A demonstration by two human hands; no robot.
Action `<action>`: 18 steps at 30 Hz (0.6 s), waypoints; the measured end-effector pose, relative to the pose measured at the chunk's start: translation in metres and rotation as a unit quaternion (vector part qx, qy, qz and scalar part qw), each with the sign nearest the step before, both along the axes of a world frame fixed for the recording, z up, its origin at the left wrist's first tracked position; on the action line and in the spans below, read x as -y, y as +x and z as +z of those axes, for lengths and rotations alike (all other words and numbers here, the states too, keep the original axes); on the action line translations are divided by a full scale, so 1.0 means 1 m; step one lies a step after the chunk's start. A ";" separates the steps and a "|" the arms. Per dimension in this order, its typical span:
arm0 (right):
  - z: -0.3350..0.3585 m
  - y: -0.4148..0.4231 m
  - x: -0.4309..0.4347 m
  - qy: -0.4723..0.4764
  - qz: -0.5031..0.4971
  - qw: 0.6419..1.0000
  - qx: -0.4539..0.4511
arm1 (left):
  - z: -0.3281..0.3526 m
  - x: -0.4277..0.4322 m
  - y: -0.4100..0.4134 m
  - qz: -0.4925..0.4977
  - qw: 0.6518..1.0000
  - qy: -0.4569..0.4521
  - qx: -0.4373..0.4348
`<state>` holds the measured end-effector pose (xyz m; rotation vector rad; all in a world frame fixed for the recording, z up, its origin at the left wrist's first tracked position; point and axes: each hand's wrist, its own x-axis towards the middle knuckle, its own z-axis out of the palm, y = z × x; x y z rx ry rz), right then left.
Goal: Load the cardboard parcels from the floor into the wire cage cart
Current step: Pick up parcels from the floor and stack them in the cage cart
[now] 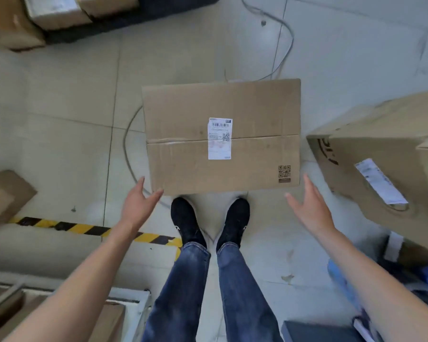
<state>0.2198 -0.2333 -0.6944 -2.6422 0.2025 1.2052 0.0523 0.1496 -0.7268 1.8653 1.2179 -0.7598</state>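
Observation:
A large flat cardboard parcel (257,114) with a white shipping label lies on the floor just ahead of my shoes. My left hand (137,204) hovers at its near left corner, fingers apart, thumb touching or nearly touching the edge. My right hand (309,206) is spread open just off the near right corner, not touching it. Both hands hold nothing. The metal frame of what looks like the cage cart (136,302) shows at the bottom left, with cardboard inside.
A bigger tilted box (381,149) stands close on the right. A small box (5,193) sits at the left and more parcels (55,13) on a dark pallet at the back left. A grey cable (283,38) loops over the floor behind the parcel. Yellow-black tape (84,229) marks the floor.

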 end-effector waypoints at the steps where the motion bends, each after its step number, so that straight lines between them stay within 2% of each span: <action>1: -0.023 0.007 0.006 -0.011 -0.006 1.000 -0.005 | -0.019 -0.004 0.000 0.018 1.000 -0.006 -0.002; 5: -0.102 0.035 0.027 -0.039 -0.047 0.998 -0.009 | -0.087 -0.009 0.001 0.118 0.991 -0.069 0.008; 10: -0.155 0.057 0.034 0.028 -0.125 0.990 -0.064 | -0.138 -0.007 0.001 0.177 0.977 -0.110 0.052; 14: -0.165 0.055 0.029 0.076 -0.180 0.980 -0.030 | -0.148 -0.008 -0.002 0.186 0.972 -0.115 0.085; 18: -0.138 0.053 0.019 0.093 -0.213 0.972 0.028 | -0.115 -0.010 -0.001 0.208 0.967 -0.104 0.100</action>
